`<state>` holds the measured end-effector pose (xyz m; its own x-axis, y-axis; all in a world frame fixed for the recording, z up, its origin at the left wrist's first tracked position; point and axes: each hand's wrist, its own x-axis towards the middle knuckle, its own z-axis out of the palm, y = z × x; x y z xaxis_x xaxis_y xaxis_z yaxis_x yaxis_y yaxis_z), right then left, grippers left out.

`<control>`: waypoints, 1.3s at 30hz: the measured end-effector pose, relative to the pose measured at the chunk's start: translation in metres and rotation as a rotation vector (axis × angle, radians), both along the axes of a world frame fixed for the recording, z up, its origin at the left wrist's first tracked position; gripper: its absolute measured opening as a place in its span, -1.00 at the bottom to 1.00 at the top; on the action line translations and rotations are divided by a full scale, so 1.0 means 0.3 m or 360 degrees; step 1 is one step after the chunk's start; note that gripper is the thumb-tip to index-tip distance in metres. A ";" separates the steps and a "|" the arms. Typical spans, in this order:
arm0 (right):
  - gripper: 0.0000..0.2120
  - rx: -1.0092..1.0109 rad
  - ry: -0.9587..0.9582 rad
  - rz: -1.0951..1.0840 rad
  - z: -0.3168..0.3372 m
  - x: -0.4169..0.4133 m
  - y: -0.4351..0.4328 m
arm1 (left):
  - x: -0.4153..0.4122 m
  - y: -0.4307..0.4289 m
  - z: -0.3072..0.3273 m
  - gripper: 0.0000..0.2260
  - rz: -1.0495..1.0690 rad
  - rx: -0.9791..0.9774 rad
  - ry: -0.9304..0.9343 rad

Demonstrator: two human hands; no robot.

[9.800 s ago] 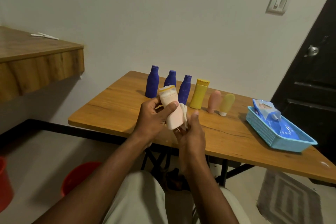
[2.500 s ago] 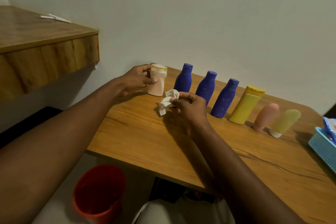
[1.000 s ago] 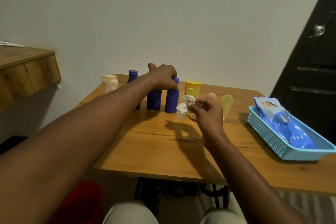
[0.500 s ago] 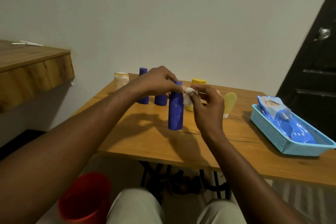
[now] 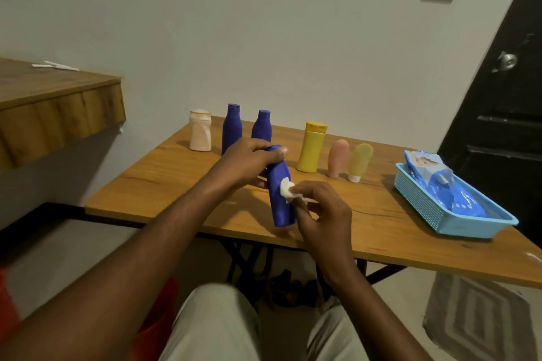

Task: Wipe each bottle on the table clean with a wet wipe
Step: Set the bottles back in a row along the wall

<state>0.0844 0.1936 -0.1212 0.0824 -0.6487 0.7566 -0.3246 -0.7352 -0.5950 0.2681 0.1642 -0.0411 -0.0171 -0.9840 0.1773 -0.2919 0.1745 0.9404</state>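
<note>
Blue bottle (image 5: 281, 196), gripped by left hand (image 5: 249, 163), is mid-wipe; right hand (image 5: 319, 208) pinches wet wipe (image 5: 286, 188); next, turn it.

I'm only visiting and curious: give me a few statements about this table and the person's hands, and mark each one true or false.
1. The left hand holds a blue bottle near its cap. True.
2. The right hand presses a white wipe against that bottle. True.
3. The yellow bottle lies on its side. False: it stands upright in the row on the table.
4. The basket holds nothing. False: a pack of wipes lies in it.
</note>
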 end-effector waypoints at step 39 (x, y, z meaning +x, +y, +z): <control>-0.58 -0.0316 0.1020 -0.0506 -0.106 -0.016 0.072 | -0.046 0.029 0.002 -0.81 -0.0080 0.0021 0.0081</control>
